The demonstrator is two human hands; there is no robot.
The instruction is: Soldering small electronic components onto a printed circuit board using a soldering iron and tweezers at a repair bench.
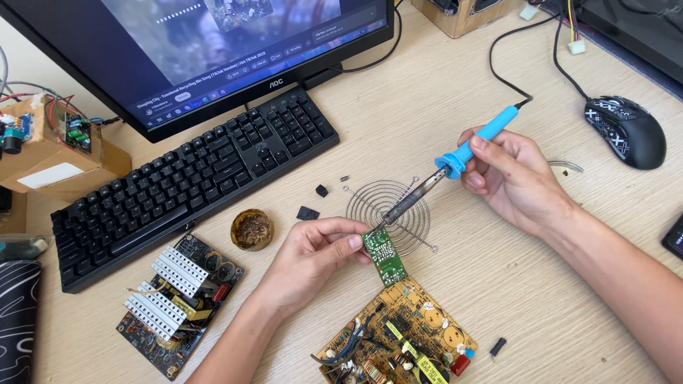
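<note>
**A:** What lies nearest the camera on the desk [498, 284]?

**B:** A yellow board [398, 334] packed with parts sits at the bottom edge, a small black part [497, 346] just to its right. To the left lies a dark board [181, 302] carrying two white ribbed heat sinks.

**A:** And the hands?

**B:** The left hand [313, 259] pinches a small green board [384, 254] between thumb and fingers, holding it tilted just above the top corner of the yellow board. The right hand [509, 178] is clenched pen-style around the blue handle of a soldering iron [445, 171]. Its dark tip angles down and left and meets the top edge of the green board.

**A:** What sits under that spot?

**B:** A round wire grille [391, 213] lies flat on the desk, behind the green board and under the iron's shaft. Left of it are two small black pieces [307, 212], and further left a round tin [252, 230] of brownish wire wool.

**A:** Farther back?

**B:** A black keyboard [192, 178] runs slantwise across the desk in front of a lit monitor [213, 50]. A cardboard box [50, 153] bearing small circuit modules and wires stands at the left edge. On the right, a black patterned mouse [626, 131] rests well apart from the right hand. The iron's black cord [498, 71] trails away toward the back of the desk.
</note>
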